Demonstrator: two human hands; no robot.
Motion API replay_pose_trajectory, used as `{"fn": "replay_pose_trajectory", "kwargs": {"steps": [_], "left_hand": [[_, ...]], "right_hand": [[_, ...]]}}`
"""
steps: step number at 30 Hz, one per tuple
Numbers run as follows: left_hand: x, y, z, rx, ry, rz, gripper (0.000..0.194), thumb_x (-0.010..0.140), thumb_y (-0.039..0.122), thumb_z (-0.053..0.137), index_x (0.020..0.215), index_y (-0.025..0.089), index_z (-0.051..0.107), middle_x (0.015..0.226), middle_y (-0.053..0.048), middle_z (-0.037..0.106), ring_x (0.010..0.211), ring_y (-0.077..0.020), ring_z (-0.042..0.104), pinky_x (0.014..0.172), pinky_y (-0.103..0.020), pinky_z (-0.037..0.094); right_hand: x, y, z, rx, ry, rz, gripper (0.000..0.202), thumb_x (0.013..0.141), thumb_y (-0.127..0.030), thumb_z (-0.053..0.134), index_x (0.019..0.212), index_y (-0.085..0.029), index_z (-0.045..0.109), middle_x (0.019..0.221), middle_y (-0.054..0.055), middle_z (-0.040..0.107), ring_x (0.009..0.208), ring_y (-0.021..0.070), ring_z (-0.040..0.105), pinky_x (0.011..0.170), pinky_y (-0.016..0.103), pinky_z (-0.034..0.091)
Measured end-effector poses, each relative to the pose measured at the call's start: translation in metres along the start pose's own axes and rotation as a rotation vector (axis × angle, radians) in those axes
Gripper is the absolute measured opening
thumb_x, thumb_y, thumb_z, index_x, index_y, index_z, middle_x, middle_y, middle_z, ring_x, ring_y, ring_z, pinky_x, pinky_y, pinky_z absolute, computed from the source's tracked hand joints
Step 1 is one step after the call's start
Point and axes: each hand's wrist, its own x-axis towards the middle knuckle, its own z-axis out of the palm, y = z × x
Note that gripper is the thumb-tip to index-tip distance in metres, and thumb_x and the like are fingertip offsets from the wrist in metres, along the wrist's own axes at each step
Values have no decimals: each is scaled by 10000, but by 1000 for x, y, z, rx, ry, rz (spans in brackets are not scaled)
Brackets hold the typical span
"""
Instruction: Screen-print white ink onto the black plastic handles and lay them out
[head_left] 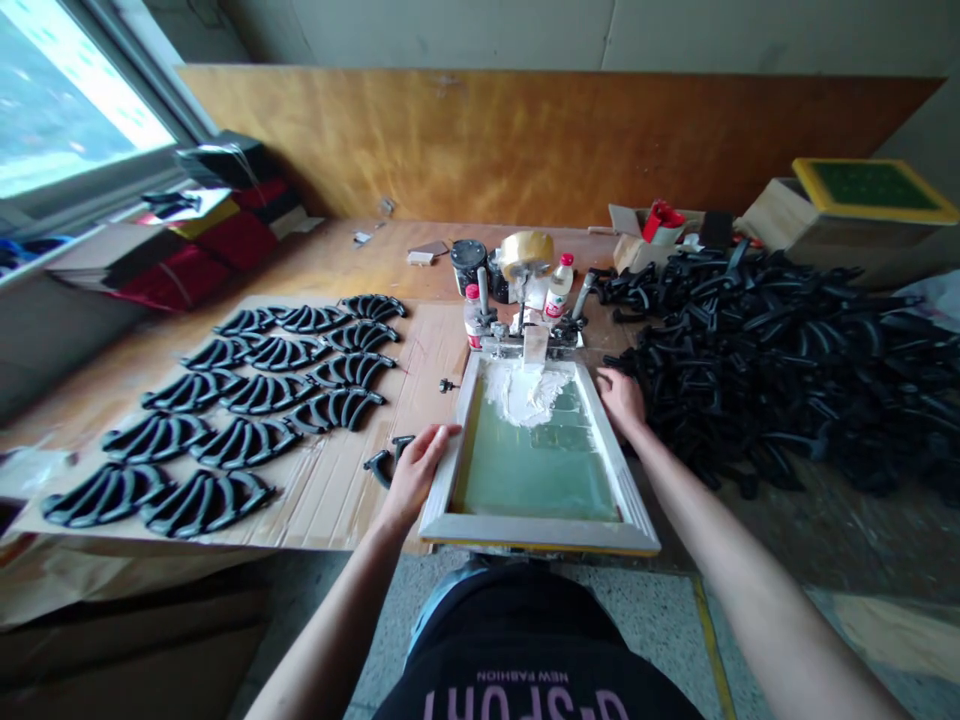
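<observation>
A screen printing frame [540, 528] lies in front of me, with green mesh and a mass of white paste at its far end. At its left rail is my left hand [418, 468], closed on the edge with the thumb on top. Two loose black curved handles [381, 465] lie just left of that hand. My right hand [624, 398] is beyond the right rail, at the near side of the pile, its fingers closed on a black curved handle [618, 363]. The squeegee [535, 345] stands at the far end of the frame, by the metal clamp.
Rows of black handles [247, 422] lie fanned out on cardboard [330, 500] at left. A large heap of black handles [795, 370] covers the right side. Behind the clamp stand bottles [559, 285], a black tub [469, 262] and a tape roll [527, 252].
</observation>
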Motion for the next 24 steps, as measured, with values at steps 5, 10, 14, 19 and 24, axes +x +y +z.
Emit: {"fn": "replay_pose_trajectory", "kwargs": {"steps": [5, 10, 14, 19, 24], "left_hand": [[5, -59, 8, -19, -44, -100, 727, 762, 511, 652, 1399, 202, 486, 704, 28, 599, 577, -112, 528, 531, -204, 401], [10, -75, 14, 11, -3, -157, 673, 751, 483, 663, 1348, 195, 542, 712, 13, 624, 625, -147, 583, 569, -229, 447], [10, -73, 16, -63, 43, -227, 613, 709, 459, 708, 1256, 201, 607, 758, -17, 678, 705, -194, 641, 622, -266, 493], [11, -78, 15, -54, -16, -202, 638, 751, 498, 669, 1294, 176, 574, 822, -38, 690, 747, -196, 651, 647, -267, 499], [10, -73, 14, -77, 1, -208, 669, 732, 518, 684, 1288, 163, 573, 792, -32, 683, 715, -190, 650, 625, -260, 489]], "right_hand": [[36, -55, 10, 18, 155, -331, 550, 817, -233, 662, 1331, -121, 502, 1396, 181, 475, 1288, 289, 445, 1065, 434, 376], [39, -95, 25, -133, -183, -383, 141, 851, -176, 589, 975, -130, 638, 996, 134, 666, 991, 265, 580, 888, 366, 443], [3, -88, 25, -140, -246, -586, 112, 853, -139, 528, 871, -149, 638, 928, 113, 663, 934, 242, 573, 827, 329, 428], [-15, -75, 8, -38, -389, -868, 170, 766, -62, 541, 830, -180, 644, 861, 60, 655, 886, 207, 571, 785, 292, 415], [-10, -76, 15, -6, -256, -744, 155, 796, -89, 540, 816, -183, 661, 859, 62, 663, 874, 214, 575, 779, 309, 429]]}}
